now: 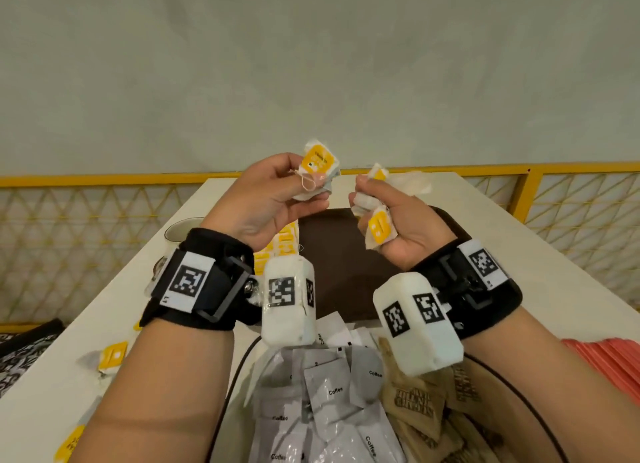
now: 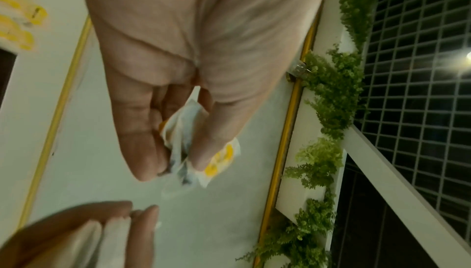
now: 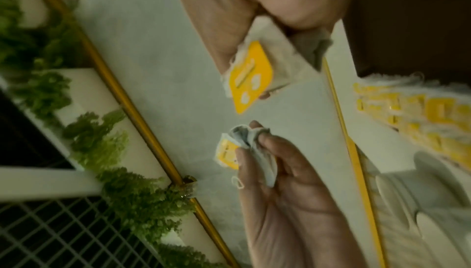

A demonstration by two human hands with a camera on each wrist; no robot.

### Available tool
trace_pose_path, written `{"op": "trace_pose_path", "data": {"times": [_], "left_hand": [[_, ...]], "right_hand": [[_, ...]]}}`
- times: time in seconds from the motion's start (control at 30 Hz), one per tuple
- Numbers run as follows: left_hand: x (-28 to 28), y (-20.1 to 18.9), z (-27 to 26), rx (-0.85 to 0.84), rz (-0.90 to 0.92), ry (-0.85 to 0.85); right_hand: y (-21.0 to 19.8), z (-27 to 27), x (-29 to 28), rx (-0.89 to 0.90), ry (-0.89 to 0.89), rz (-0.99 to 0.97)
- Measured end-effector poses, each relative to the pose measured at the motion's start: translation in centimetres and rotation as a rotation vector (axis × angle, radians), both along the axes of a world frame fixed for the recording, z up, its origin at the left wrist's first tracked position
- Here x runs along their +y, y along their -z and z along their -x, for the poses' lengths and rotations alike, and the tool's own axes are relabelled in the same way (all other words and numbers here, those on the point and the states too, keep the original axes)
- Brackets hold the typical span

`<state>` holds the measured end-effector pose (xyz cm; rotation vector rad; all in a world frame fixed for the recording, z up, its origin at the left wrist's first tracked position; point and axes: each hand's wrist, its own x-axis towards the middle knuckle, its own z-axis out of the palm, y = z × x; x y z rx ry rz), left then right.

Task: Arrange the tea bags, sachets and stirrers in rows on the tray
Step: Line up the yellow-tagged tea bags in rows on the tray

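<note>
The tea bags (image 1: 317, 175) with yellow tags are held in the air above the brown tray (image 1: 343, 254): the left hand (image 1: 263, 199) pinches a small bunch, while the right hand (image 1: 391, 220) closes its grip round several more (image 1: 377, 230). The operator should separate one bag at a time, free any tangled string, and lay it flat beside the row (image 1: 280, 244) at the tray's left edge, tags aligned. Coffee sachets (image 1: 332, 390) wait on the worktop (image 1: 502, 247).
</note>
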<state>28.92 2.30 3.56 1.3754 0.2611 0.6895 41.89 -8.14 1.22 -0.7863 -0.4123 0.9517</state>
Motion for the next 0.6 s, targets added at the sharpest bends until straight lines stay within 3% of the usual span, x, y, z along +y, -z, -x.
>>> {"op": "trace_pose_path", "data": {"times": [0.2, 0.43, 0.6], "left_hand": [[-0.3, 0.0, 0.1, 0.059, -0.115, -0.028], [-0.6, 0.6, -0.7, 0.106, -0.118, -0.044], [-1.4, 0.7, -1.1, 0.103, -0.169, -0.018]], "right_hand": [[-2.0, -0.6, -1.2, -0.485, -0.041, 0.030], [-2.7, -0.8, -2.7, -0.642, 0.049, 0.083], [-2.3, -0.7, -3.2, -0.657, 0.084, 0.130]]}}
